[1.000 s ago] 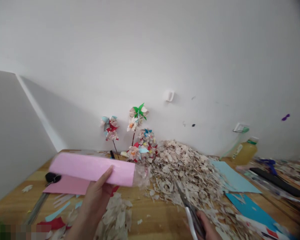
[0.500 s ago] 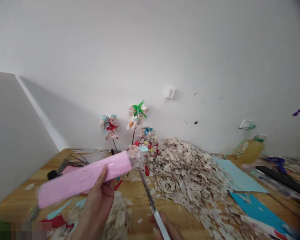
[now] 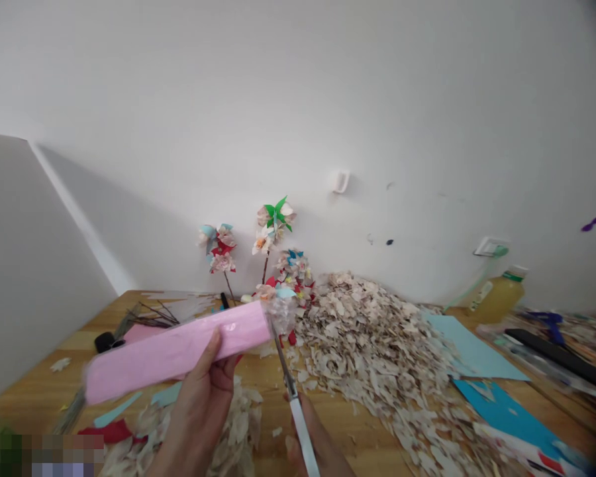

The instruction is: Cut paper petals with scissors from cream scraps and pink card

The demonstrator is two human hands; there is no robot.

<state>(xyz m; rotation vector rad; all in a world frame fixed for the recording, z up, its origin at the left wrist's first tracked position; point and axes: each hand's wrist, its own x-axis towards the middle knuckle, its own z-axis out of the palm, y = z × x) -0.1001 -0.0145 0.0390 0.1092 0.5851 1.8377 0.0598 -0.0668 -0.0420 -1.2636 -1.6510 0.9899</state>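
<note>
Wooden table point(image 3: 338, 430) surface: left hand point(image 3: 198, 404) clamped around wrapped pink paper roll point(image 3: 176, 350), right hand point(image 3: 318, 447) closed on scissors point(image 3: 291, 391) whose tips meet the roll's clear end, paper scrap heap point(image 3: 377, 338) beyond, paper flowers point(image 3: 273, 258) behind the roll at the wall.

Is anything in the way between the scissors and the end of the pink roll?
Nothing visible. The scissors in the right hand already reach the clear wrap at the end of the pink roll, which the left hand holds.
</note>
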